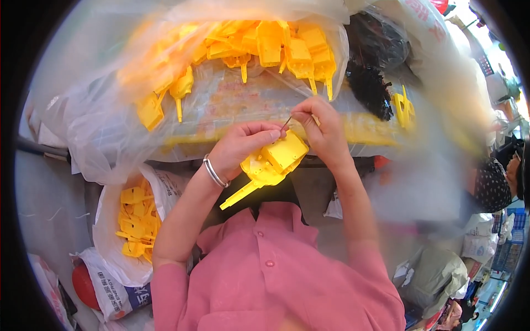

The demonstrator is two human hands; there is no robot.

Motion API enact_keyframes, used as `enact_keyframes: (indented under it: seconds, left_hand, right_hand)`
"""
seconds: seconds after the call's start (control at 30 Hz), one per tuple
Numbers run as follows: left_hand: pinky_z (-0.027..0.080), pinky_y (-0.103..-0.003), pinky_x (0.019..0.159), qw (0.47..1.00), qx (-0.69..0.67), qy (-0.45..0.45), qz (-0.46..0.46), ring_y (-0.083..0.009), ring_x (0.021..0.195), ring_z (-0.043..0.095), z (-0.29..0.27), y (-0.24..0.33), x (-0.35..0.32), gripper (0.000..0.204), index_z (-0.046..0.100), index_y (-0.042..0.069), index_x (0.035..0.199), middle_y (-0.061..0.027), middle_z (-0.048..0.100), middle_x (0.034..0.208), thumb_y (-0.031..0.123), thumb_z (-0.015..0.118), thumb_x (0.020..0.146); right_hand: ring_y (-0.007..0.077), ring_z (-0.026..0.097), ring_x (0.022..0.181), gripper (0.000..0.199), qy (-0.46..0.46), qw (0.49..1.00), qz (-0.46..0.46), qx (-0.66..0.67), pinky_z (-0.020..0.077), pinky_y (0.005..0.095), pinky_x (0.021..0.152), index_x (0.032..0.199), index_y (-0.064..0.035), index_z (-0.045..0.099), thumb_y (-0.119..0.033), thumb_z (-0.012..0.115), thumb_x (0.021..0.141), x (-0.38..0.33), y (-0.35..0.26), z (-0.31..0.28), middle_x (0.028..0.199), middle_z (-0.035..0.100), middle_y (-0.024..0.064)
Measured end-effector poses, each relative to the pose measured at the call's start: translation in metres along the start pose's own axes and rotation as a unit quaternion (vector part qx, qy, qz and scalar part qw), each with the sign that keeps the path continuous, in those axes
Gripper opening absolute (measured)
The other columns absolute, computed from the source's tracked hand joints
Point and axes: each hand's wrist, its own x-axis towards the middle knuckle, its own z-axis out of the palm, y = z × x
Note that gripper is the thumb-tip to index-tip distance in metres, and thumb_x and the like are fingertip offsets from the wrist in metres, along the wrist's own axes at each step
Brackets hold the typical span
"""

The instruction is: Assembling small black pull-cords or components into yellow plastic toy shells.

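We have the yellow plastic part (279, 159) between our two hands, slightly below them: at four o'clock from our left hand (245, 144), at eight from our right hand (321, 132). The left one grips its upper edge; the right one pinches a thin dark rod (286, 122). The part is smooth and boxy, its narrow stem pointing to eight o'clock. At twelve, similar parts (269, 45) lie in wrinkled, translucent plastic on the tabletop (218, 99).
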Motion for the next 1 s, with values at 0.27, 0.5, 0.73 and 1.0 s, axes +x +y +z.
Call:
enact_keyframes:
  seconds: [0.27, 0.5, 0.73, 1.0]
  left_hand:
    - [0.049, -0.026, 0.079, 0.998, -0.022, -0.045, -0.041, -0.0125, 0.091, 0.060, -0.004, 0.009, 0.000, 0.026, 0.062, -0.002, 0.104, -0.0055, 0.063, 0.100, 0.018, 0.057, 0.088]
    - [0.046, -0.023, 0.077, 0.985, 0.168, 0.033, 0.012, -0.0098, 0.090, 0.056, -0.018, 0.014, -0.029, 0.027, 0.062, -0.004, 0.101, -0.0050, 0.061, 0.101, 0.017, 0.061, 0.085]
    - [0.043, -0.028, 0.084, 0.925, 0.262, 0.253, 0.109, -0.0190, 0.098, 0.054, -0.091, 0.027, -0.166, 0.013, 0.063, -0.004, 0.084, -0.0121, 0.058, 0.109, 0.008, 0.058, 0.082]
    - [0.042, -0.026, 0.088, 0.332, 0.772, 0.539, -0.051, -0.0181, 0.104, 0.054, -0.217, -0.005, -0.313, 0.038, 0.051, -0.003, 0.115, -0.0097, 0.054, 0.116, 0.012, 0.062, 0.081]
  right_hand:
    - [0.0185, 0.055, 0.073, 0.004, 0.021, 1.000, 0.020, 0.001, 0.0430, 0.0259, 0.066, 0.082, 0.0010, 0.057, -0.001, 0.060, 0.079, 0.011, -0.015, 0.009, 0.077, 0.056, 0.0085]
    - [0.0160, 0.056, 0.073, 0.003, -0.034, 0.992, 0.069, 0.105, 0.0443, 0.0271, 0.066, 0.081, -0.0011, 0.060, -0.003, 0.060, 0.079, 0.011, -0.004, 0.040, 0.077, 0.058, 0.0065]
    - [0.0311, 0.054, 0.090, 0.012, 0.029, 0.997, -0.069, -0.001, 0.0447, 0.0368, 0.078, 0.086, -0.0022, 0.059, -0.008, 0.062, 0.076, 0.057, -0.004, 0.045, 0.093, 0.056, 0.0130]
    - [0.0355, 0.059, 0.083, 0.027, 0.092, 0.968, 0.148, -0.183, 0.0474, 0.0421, 0.074, 0.102, -0.0056, 0.059, -0.020, 0.059, 0.079, 0.140, 0.077, 0.029, 0.088, 0.060, 0.0202]
